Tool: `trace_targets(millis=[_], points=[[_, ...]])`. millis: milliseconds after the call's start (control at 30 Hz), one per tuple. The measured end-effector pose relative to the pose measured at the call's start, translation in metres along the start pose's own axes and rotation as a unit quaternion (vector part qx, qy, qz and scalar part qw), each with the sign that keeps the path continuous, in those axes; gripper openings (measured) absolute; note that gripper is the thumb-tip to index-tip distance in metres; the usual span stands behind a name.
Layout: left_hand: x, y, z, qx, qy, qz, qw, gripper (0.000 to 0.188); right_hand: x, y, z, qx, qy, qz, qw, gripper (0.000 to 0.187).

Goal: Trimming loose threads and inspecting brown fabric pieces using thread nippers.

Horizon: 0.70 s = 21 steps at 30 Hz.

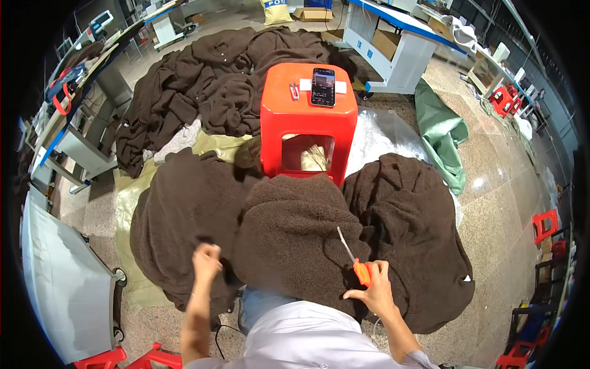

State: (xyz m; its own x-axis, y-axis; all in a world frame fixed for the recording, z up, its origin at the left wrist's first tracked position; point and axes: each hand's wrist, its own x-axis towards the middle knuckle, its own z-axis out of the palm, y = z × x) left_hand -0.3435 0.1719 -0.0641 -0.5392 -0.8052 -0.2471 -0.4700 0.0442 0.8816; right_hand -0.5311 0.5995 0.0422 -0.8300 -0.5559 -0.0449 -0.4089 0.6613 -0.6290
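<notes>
Brown fleecy fabric (295, 230) is draped over my lap, with more brown fabric bunched on its left (184, 203) and right (409, 237). My right hand (376, 292) grips scissors (361, 270) by their orange handle, thumb held apart. The blades point up and to the left, just above the lap piece. Over the left heap, my left hand (208, 261) is closed, its fingertips pinched together. Whatever it may hold is too small to make out.
A red plastic stool (270, 120) stands ahead, bearing a phone (323, 87) and a small red-and-white item (294, 92). Behind it spreads a large brown fabric pile (227, 74). Worktables (393, 58) flank the area; a pale wheeled cart (67, 277) stands left.
</notes>
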Motion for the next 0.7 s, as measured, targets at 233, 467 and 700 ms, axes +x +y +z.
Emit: trace_targets(millis=[233, 467, 700], points=[[-0.071, 0.075, 0.069, -0.3, -0.184, -0.061, 0.934, 0.064, -0.008, -0.005, 0.005, 0.01, -0.077, 0.048, 0.996, 0.079], [-0.076, 0.063, 0.046, -0.206, -0.155, -0.021, 0.966, 0.012, -0.012, -0.017, -0.03, 0.099, -0.111, 0.115, 0.982, 0.039], [-0.061, 0.192, -0.132, -0.313, -0.04, 0.282, 0.906, 0.032, 0.013, -0.085, -0.114, 0.288, -0.123, -0.016, 0.949, 0.039]])
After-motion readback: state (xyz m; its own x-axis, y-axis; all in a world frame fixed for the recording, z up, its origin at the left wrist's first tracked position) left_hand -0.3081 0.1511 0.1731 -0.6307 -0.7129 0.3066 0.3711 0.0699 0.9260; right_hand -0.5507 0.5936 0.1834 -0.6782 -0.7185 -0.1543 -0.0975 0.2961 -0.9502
